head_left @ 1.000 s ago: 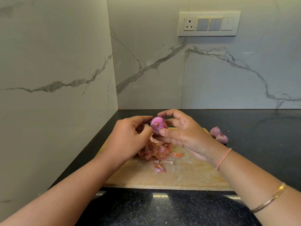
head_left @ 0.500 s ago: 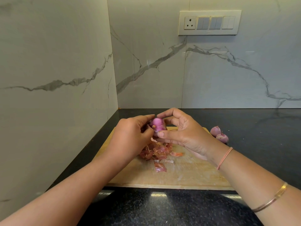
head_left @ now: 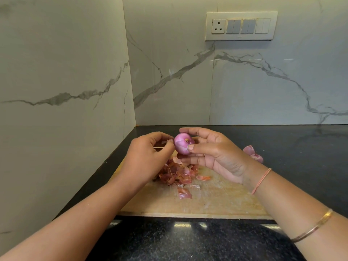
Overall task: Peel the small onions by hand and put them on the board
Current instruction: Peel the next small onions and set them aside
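The onion (head_left: 182,144) is above the board (head_left: 216,201), gripped between the right hand's (head_left: 216,153) thumb and curled fingers. The left hand's (head_left: 146,159) fingers pinch a skin strip (head_left: 159,147) just beside it.

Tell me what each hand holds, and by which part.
The right hand grips the onion by its sides, thumb in front, fingers above and below. The left hand seems to pinch a thin strip of skin beside it.

The board (head_left: 216,202) is cluttered far left by peels (head_left: 177,173); bare wood is left near and right. Two onions (head_left: 253,154) are parked off its far right corner.
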A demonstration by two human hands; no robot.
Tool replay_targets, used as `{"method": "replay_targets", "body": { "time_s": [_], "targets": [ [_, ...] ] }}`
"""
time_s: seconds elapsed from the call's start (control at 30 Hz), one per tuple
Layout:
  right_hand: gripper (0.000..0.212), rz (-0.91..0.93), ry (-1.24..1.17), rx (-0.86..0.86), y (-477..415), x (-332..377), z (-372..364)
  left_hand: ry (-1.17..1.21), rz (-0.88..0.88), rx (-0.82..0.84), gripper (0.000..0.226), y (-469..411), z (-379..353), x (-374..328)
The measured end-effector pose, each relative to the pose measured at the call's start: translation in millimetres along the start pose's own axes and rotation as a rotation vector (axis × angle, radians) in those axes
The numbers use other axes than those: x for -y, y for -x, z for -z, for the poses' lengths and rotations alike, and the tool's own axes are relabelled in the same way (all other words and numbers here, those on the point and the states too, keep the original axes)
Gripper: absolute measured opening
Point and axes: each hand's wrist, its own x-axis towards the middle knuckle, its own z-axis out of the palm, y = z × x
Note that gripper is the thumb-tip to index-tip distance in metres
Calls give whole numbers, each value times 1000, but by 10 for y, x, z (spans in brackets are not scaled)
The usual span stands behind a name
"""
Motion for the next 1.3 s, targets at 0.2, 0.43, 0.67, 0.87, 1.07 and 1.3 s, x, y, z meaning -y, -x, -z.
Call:
{"method": "replay_targets", "body": {
  "time_s": [0.2,0.43,0.67,0.87,1.07,1.3],
  "targets": [
    [47,18,159,-37,15,-27,-12,17,-56,37,35,28,19,-45],
    [37,77,354,-115,5,-2,-26,-139,-279,-17,31,28,23,-30],
    [33,111,391,-123,0,-18,-46,-218,-303,-36,29,30,-2,-32],
    [32,108,367,-94,8,-2,-42,-204,-287,-57,23,0,19,3],
    [30,87,357,-108,13,-6,-34,-114,-238,16,27,24,37,-13],
    [31,54,308,-61,29,-7,-22,-99,-272,38,31,33,25,-19]
  ]
}}
